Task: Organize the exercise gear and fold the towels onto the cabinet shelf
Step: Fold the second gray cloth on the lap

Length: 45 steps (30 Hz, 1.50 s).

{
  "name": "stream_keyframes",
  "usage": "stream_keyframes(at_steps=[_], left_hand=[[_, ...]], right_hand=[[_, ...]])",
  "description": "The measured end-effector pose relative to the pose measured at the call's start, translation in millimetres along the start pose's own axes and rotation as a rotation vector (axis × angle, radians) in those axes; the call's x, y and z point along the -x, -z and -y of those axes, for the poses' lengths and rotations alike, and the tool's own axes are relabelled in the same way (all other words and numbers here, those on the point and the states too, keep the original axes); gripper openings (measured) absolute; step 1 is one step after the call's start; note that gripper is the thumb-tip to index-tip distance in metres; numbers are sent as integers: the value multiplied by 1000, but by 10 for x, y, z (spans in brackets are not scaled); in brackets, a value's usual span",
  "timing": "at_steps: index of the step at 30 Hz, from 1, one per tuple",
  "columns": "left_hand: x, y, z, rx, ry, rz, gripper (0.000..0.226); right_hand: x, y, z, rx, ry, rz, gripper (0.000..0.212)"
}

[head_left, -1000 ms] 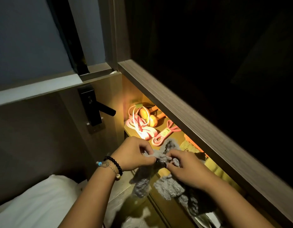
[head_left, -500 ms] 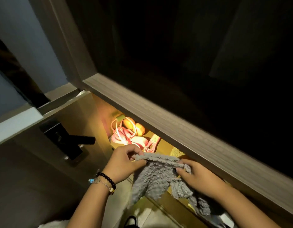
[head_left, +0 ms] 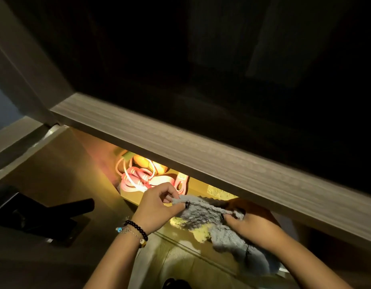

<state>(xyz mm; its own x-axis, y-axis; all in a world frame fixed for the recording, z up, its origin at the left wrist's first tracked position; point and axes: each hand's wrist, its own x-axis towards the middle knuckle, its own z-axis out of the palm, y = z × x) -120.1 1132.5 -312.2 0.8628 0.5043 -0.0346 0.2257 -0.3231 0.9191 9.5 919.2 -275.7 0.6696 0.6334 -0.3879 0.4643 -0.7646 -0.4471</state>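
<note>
A fluffy grey towel (head_left: 203,215) hangs at the front of a lit cabinet shelf (head_left: 193,184). My left hand (head_left: 155,207) pinches its upper left corner between thumb and fingers. My right hand (head_left: 251,221) grips the towel's right edge, partly under the wooden shelf board. The rest of the towel droops below my right wrist. At the back left of the shelf lie pink resistance bands (head_left: 138,180) and an orange rounded object (head_left: 147,162).
A thick wood-grain shelf board (head_left: 201,151) runs diagonally just above my hands; the space above it is dark. An open cabinet door with a black lever handle (head_left: 61,211) stands at the left. A yellow fluffy cloth (head_left: 216,192) lies behind the towel.
The view has tilted up and nearer the shelf. My hands have spread the towel wider and carried it up toward the shelf opening; the right hand now sits under the board.
</note>
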Motion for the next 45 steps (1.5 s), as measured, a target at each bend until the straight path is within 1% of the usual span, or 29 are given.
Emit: stream_keyframes(at_steps=[3, 4, 5, 9, 11, 14, 16, 19, 23, 25, 27, 28, 30, 32, 33, 34, 36, 37, 40, 42, 43, 45], left_hand=[[-85, -124, 164, 1, -22, 5, 25], [-108, -155, 217, -4, -40, 11, 23], [-129, -181, 279, -13, -60, 20, 19], [-145, -262, 507, -38, -143, 70, 14], [-105, -297, 620, -58, -178, 102, 16], [29, -352, 800, -120, -282, 137, 11], [154, -380, 932, -183, -342, 130, 14], [376, -390, 1132, -241, -409, 130, 11], [646, -355, 1311, -212, -489, 131, 11], [779, -348, 1338, -207, -508, 122, 13], [899, -332, 1325, -180, -514, 119, 16], [956, -319, 1298, -159, -511, 145, 19], [1070, -279, 1205, -141, -498, 246, 30], [1141, -255, 1116, -195, -504, 307, 40], [1157, -255, 1073, -252, -527, 300, 37], [1157, -258, 1035, -299, -546, 284, 27], [1144, -272, 955, -317, -532, 275, 7], [1128, -283, 920, -301, -505, 291, 3], [1037, -326, 796, -184, -352, 376, 7], [952, -355, 699, -120, -266, 394, 7], [902, -372, 640, -68, -237, 385, 8], [780, -384, 504, 60, -216, 321, 12]], right_hand=[[-50, -148, -110, -110, 4, -133, 10], [-53, -202, -152, -142, 8, -160, 5], [-52, -265, -197, -153, 15, -168, 5], [-35, -543, -389, -214, 76, -186, 8], [-22, -715, -480, -244, 133, -261, 14], [50, -1021, -566, -232, 196, -391, 12], [141, -1253, -599, -202, 192, -460, 14], [359, -1583, -598, -155, 162, -569, 20], [673, -1997, -577, -181, 123, -687, 28], [816, -2144, -552, -181, 118, -707, 26], [963, -2192, -509, -157, 118, -713, 22], [1032, -2186, -489, -146, 120, -720, 21], [1161, -2135, -455, -128, 141, -744, 24], [1257, -2060, -416, -102, 169, -757, 27], [1296, -2022, -392, -96, 180, -751, 28], [1326, -1990, -373, -92, 183, -742, 27], [1336, -1929, -355, -85, 172, -729, 23], [1319, -1896, -359, -86, 159, -721, 19], [1196, -1761, -378, -80, 95, -691, 8], [1079, -1646, -360, -48, 62, -684, 11], [1018, -1573, -339, -25, 54, -709, 14], [898, -1394, -281, 4, 77, -829, 16]])
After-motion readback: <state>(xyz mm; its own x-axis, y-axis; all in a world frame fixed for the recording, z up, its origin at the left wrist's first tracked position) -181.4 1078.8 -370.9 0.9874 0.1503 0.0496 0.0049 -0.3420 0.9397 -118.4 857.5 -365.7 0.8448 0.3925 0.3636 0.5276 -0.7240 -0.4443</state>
